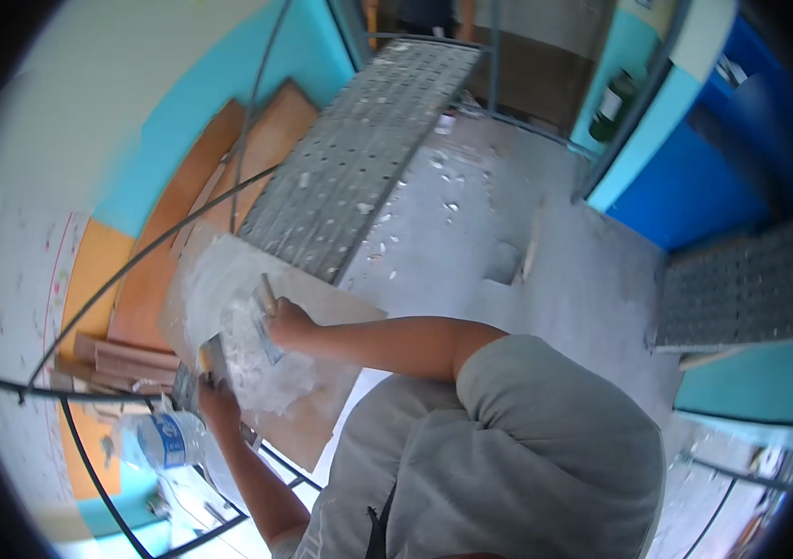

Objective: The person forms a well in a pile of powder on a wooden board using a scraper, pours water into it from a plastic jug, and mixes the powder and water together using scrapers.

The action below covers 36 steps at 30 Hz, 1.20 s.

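Nearby, blue-labelled bottle (169,441), lettering unreadable, right grip (290,324) closed round scraper (269,294), left grip (218,399) round second scraper (207,358)

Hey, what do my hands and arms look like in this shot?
Your left hand and right hand are ungloved, with no watch or bracelet visible. Your right arm has a short grey sleeve; similar grey fabric edges your left arm.
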{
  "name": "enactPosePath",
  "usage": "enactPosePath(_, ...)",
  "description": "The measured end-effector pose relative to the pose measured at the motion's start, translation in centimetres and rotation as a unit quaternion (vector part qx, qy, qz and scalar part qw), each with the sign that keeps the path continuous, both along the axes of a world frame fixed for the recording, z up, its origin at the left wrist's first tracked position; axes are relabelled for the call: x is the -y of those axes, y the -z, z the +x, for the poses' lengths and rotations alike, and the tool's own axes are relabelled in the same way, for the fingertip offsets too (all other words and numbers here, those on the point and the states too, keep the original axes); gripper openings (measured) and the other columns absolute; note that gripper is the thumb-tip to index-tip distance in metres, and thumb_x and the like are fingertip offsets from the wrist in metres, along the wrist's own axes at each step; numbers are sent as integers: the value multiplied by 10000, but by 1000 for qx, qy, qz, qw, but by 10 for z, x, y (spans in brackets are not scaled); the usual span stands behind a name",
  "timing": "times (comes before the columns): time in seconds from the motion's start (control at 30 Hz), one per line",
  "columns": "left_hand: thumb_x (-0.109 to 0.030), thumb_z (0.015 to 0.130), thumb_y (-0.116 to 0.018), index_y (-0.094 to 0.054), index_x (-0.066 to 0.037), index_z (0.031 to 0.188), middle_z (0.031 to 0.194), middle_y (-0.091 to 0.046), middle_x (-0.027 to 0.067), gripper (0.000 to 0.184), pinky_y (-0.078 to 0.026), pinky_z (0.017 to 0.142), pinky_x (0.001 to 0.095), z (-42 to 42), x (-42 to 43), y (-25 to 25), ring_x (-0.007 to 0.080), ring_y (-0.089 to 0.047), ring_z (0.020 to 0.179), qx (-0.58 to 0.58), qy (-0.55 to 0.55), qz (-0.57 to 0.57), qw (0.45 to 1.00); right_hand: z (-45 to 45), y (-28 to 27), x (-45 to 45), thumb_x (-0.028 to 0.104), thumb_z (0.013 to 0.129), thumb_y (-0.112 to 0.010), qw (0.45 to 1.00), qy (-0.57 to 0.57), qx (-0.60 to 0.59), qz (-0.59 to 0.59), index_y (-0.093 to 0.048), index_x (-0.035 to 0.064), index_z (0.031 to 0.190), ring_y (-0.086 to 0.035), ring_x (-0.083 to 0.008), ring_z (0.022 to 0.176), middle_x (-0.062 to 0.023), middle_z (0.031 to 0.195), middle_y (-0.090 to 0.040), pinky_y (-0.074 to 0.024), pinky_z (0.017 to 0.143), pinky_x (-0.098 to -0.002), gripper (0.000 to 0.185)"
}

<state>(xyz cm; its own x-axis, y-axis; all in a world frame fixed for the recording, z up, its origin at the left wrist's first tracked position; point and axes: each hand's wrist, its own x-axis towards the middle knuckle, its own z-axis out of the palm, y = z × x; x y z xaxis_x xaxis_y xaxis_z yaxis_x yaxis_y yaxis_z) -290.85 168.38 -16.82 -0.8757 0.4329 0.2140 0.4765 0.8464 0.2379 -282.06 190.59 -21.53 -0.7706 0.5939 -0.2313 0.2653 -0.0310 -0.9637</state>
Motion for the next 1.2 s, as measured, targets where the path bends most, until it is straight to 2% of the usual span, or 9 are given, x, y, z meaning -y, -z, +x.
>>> enactPosePath(0.23, -205, 827, -659, -485, 78, 1300, 1215, -586, 294, 578, -457, 964, 453, 9, 2, 3, 429, -573, 1128, -41, -62, 49, 996, 79, -15, -44, 126, 788, -537, 997, -51, -20, -51, -521, -67, 1133, -652, -363, 964, -265, 1060, -631, -524, 820, -433, 395)
enactPosePath(0.33, -219, 812, -681, -488, 73, 1296, 1200, -597, 286, 598, -469, 945, 457, 22, -6, 2, 427, -590, 1097, -19, -70, 31, 997, 114, -9, -64, 206, 830, -585, 993, -86, 0, -79, -518, -41, 1169, -639, -351, 984, -250, 1072, -629, -520, 801, -444, 424)
enactPosePath(0.43, -233, 806, -694, -501, 73, 1281, 1204, -597, 285, 597, -472, 941, 457, 48, -22, 3, 425, -592, 1096, -40, -77, 14, 996, 172, -25, -90, 130, 800, -547, 982, -74, -13, -171, -526, -61, 1134, -682, -348, 809, -246, 1030, -637, -572, 591, -433, 386)
enactPosePath(0.53, -273, 804, -706, -514, 70, 1267, 1195, -603, 282, 607, -475, 936, 456, 74, -36, 8, 421, -597, 1089, -2, -93, 66, 993, 204, -13, -106, 129, 816, -541, 977, -67, -11, -200, -535, -57, 1151, -684, -350, 802, -228, 1031, -640, -577, 549, -434, 383)
enactPosePath(0.63, -306, 800, -716, -523, 66, 1262, 1186, -610, 280, 624, -477, 929, 460, 106, -52, 5, 416, -602, 1084, -12, -95, -15, 995, 231, -4, -115, 134, 824, -533, 979, -46, -20, -199, -542, -55, 1176, -686, -354, 826, -221, 1052, -640, -584, 570, -445, 399)
enactPosePath(0.83, -325, 801, -729, -539, 78, 1240, 1175, -620, 274, 626, -484, 917, 450, 126, -49, 14, 404, -610, 1081, -6, -108, 49, 993, 266, -6, -123, 147, 819, -532, 973, -55, -46, -218, -540, -70, 1192, -680, -360, 891, -242, 1096, -626, -589, 597, -443, 432)
enactPosePath(0.93, -334, 803, -736, -542, 87, 1233, 1174, -620, 277, 632, -483, 916, 445, 142, -47, 11, 401, -608, 1088, -25, -125, 94, 987, 247, 15, -128, 158, 831, -525, 973, -159, -12, -166, -531, -84, 1189, -674, -364, 911, -250, 1121, -614, -591, 600, -448, 433)
enactPosePath(1.03, -334, 804, -742, -532, 97, 1241, 1175, -621, 277, 649, -476, 915, 445, 160, -53, 6, 402, -606, 1092, -53, -127, 114, 984, 281, -6, -127, 180, 843, -544, 984, -39, -42, -169, -523, -91, 1174, -676, -350, 877, -250, 1070, -620, -582, 556, -438, 428)
enactPosePath(1.2, -343, 820, -731, -500, 108, 1276, 1191, -610, 280, 681, -483, 944, 434, 163, -36, 17, 399, -604, 1098, -49, -161, 110, 979, 288, -2, -126, 194, 844, -573, 973, -61, -37, -221, -538, -78, 1109, -670, -335, 822, -234, 1002, -633, -576, 550, -439, 381)
